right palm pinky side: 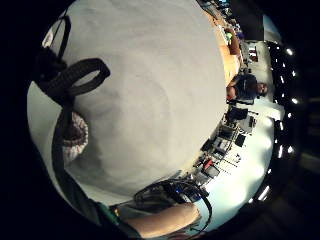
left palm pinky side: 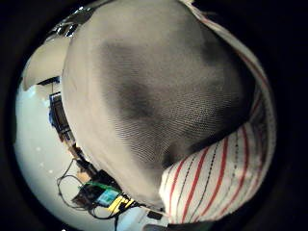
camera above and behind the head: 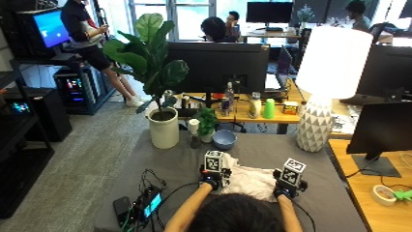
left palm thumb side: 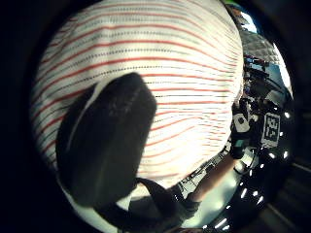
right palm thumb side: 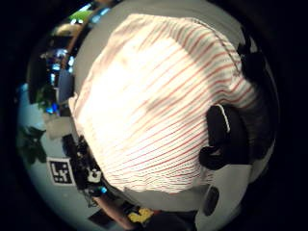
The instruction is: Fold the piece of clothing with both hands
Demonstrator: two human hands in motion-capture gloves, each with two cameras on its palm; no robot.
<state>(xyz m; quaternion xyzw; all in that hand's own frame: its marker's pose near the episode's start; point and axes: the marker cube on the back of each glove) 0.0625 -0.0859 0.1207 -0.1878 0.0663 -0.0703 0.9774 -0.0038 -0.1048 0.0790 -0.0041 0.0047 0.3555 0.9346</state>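
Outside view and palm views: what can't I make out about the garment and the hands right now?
- Garment: outside view, near edge hidden behind the person's head; its fold state is unreadable.
- Left hand and right hand: fingers hidden by the gloves' gear.
- Left palm views: striped cloth fills them; its outline is cut off.

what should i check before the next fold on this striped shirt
1. White, red-striped cloth garment lies on the grey table: ok.
2. Left hand at the garment's left edge: ok.
3. Right hand at its right edge: ok.
4. Left hand grips the cloth: a black-gloved finger lies against the stripes, but a pinch is not visible: cannot tell.
5. Right hand grips the cloth: cannot tell.
6. Room to fold: the blue bowl and the white patterned lamp base stand apart from the garment, farther up the table: ok.
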